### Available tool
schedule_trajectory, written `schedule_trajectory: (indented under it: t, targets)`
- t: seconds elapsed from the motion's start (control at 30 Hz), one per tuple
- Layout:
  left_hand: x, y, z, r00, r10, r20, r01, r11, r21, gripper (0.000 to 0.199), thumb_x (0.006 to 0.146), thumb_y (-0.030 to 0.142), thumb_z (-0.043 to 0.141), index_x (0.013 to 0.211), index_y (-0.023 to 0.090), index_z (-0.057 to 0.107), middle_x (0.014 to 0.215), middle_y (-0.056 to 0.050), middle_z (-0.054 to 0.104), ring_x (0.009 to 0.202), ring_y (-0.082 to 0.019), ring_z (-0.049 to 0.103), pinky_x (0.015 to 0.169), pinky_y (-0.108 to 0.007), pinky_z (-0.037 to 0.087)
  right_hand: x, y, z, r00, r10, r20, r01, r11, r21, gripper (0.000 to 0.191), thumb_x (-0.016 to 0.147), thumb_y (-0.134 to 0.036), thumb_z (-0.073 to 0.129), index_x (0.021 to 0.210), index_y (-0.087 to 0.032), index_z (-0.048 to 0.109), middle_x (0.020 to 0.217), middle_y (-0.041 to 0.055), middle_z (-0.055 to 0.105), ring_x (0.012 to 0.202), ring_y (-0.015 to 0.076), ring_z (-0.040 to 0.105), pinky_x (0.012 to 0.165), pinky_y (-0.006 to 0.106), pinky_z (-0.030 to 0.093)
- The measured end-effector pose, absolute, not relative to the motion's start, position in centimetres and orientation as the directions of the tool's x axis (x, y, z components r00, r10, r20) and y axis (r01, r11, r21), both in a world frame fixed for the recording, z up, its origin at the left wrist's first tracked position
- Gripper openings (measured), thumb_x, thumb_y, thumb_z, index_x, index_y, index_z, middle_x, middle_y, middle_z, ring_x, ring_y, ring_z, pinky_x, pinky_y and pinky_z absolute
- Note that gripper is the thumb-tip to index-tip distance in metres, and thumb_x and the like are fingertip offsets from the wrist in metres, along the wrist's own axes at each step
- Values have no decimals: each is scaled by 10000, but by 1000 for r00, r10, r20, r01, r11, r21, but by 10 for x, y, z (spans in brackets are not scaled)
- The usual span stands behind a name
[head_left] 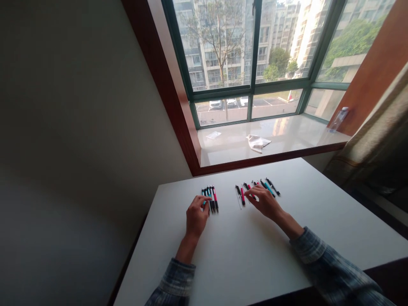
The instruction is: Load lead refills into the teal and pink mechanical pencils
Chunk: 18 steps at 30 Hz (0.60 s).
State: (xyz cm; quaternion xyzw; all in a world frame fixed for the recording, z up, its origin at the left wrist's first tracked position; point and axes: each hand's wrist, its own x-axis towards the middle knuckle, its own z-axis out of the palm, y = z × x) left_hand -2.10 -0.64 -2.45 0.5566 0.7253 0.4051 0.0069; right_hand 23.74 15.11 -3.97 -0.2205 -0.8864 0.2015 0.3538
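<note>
Several assembled-looking pens [214, 199] lie side by side in a row on the white table, some blue and one red at the right end. My left hand [196, 214] is over the left part of this row, its thumb and fingers curved apart; nothing can be made out between them. Further right, several separate pen parts [242, 196], red, blue, black and clear, lie in a spread row. My right hand [264, 202] hovers at the middle of them, fingers slightly spread near a red barrel, and covers some pieces.
The white table [229, 263] meets a wall on the left and a window sill [287, 140] behind. A crumpled tissue [257, 143], a flat paper piece [213, 135] and a clear bottle [338, 120] are on the sill. A curtain [366, 131] hangs at the right.
</note>
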Motion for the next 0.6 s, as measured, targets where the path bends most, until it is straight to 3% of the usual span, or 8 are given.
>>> schedule_trajectory:
  t: [0.17, 0.3, 0.6]
  targets:
    - [-57, -35, -27, -159, 919, 361, 954, 50, 294, 356, 889, 73, 583, 1067, 306, 784, 1117, -34, 709, 949, -225, 636, 863, -361, 544, 252, 138, -42, -593, 570, 569, 219, 794, -568, 136, 968, -153, 625, 994, -224, 738, 919, 50, 769, 903, 240, 693, 986, 506, 527]
    - [-59, -40, -22, -32, 943, 331, 979, -37, 201, 369, 918, 81, 602, 1152, 329, 746, 1173, -29, 692, 1010, -214, 620, 857, -330, 557, 261, 131, -40, -562, 570, 600, 207, 798, -565, 145, 966, -158, 611, 999, -230, 733, 976, 57, 758, 955, 246, 688, 917, 467, 560]
    - [-78, -29, -10, 252, 939, 235, 967, -253, -26, 257, 962, 91, 564, 1097, 257, 705, 1175, -44, 702, 1050, -239, 601, 868, -360, 536, 282, 134, -40, -323, 706, 630, 334, 708, -622, 140, 962, -233, 604, 999, -255, 737, 996, 51, 741, 953, 253, 671, 795, 404, 565]
